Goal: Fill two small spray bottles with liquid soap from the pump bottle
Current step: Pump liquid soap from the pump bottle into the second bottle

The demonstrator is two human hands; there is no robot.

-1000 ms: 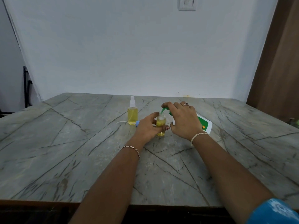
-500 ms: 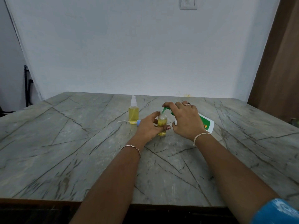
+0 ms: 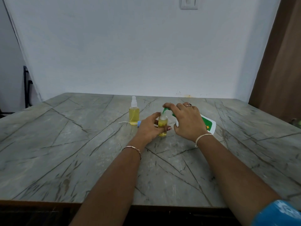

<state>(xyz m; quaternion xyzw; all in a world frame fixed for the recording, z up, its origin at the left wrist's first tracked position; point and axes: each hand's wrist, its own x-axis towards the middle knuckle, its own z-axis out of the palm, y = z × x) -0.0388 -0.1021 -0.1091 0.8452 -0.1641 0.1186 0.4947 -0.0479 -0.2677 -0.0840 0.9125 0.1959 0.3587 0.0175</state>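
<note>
Left hand point(image 3: 149, 128) wraps the small open bottle point(image 3: 162, 123) at centre frame, thumb and fingers curled round it. The bottle is upright on the table point(image 3: 65, 144) with yellow liquid inside. Right hand point(image 3: 187, 121) grips the pump bottle point(image 3: 209, 125), white with a green label, tilted over to the right of centre. Its green nozzle point(image 3: 165, 110) sits at the open bottle's mouth with a fingertip on top; can't tell if nozzle and mouth touch. The hands are close together, either side of the small bottle.

The capped spray bottle point(image 3: 134, 115) stands just left of the left hand, full of yellow liquid. A blue sprayer head point(image 3: 139, 123) with a white tube lies at its base. A switch plate point(image 3: 189, 3) is on the wall, top of frame.
</note>
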